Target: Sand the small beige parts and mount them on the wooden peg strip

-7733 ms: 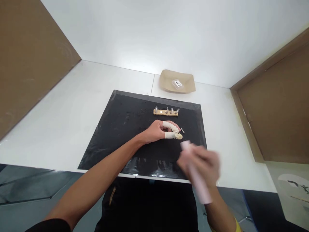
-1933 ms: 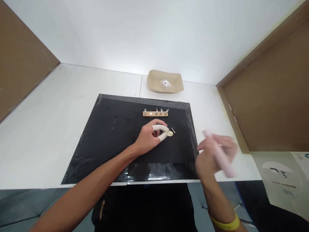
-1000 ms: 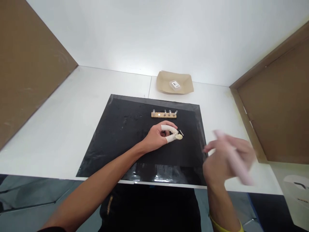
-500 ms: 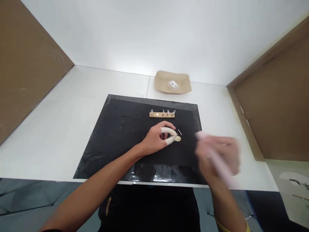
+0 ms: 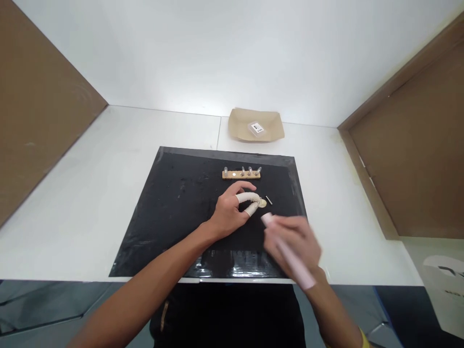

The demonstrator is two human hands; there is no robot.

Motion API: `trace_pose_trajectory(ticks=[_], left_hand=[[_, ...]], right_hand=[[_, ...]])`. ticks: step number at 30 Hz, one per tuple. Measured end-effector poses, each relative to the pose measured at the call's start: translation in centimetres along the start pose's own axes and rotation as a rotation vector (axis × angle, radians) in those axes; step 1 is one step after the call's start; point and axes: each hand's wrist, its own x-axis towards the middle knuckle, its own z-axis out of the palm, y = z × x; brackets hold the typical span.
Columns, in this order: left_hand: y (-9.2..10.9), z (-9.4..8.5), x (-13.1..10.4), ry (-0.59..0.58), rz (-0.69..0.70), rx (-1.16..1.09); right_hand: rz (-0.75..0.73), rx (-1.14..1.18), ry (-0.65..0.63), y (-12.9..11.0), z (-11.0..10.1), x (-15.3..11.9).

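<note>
My left hand [image 5: 229, 212] rests over the black mat [image 5: 163, 203], white covers on its thumb and index finger. Those two fingertips pinch a small pale yellowish piece [image 5: 263, 204], whose exact kind is too small to make out. Closed around a pale pink pen-like stick [image 5: 299, 268], my right hand [image 5: 294, 239] is over the mat's right part. The stick's whitish end points at the pale piece but is apart from it. A small dark rod with a light edge [image 5: 268, 199] lies just beyond the fingertips.
Behind my left hand lies a tan strip [image 5: 237, 176] bearing several upright clear pieces. Farther back, a cardboard tray [image 5: 235, 131] holds a small clear box [image 5: 256, 128] with a label. Brown panels [image 5: 39, 111] border the white table [image 5: 87, 193].
My right hand has swung left with the pink stick, closer to my left hand. My left hand keeps its pinch. The whole view has shifted slightly.
</note>
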Motion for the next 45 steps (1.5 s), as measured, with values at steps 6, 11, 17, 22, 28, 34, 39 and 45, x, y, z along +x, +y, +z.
trace_pose_trajectory(ticks=[6, 11, 17, 22, 28, 34, 39, 45], left_hand=[[-0.7, -1.7, 1.4, 0.177, 0.004, 0.219], [-2.2, -3.1, 2.6, 0.189, -0.131, 0.398], [-3.2, -3.2, 3.3, 0.146, -0.273, 0.456], [-2.6, -3.2, 3.7, 0.098, -0.399, 0.488], [-2.8, -3.1, 4.1, 0.096, -0.455, 0.496], [-3.0, -3.0, 4.3, 0.076, -0.475, 0.501], [-3.4, -3.0, 4.3, 0.064, -0.487, 0.503], [-4.1, -3.2, 4.0, 0.090, -0.463, 0.481]], right_hand=[[0.092, 0.018, 0.288, 0.1, 0.2, 0.0], [0.101, 0.058, 0.118, 0.3, 1.1, -1.7], [0.095, 0.079, 0.108, 1.0, 1.5, -2.2], [0.155, 0.087, 0.077, 1.2, 1.3, -2.5], [0.123, 0.092, 0.044, 0.9, 1.3, -2.3], [0.106, 0.093, 0.029, 0.7, 1.4, -2.1], [0.109, 0.118, -0.012, 0.7, 1.5, -2.2], [0.095, 0.131, -0.036, 0.8, 1.6, -2.1]])
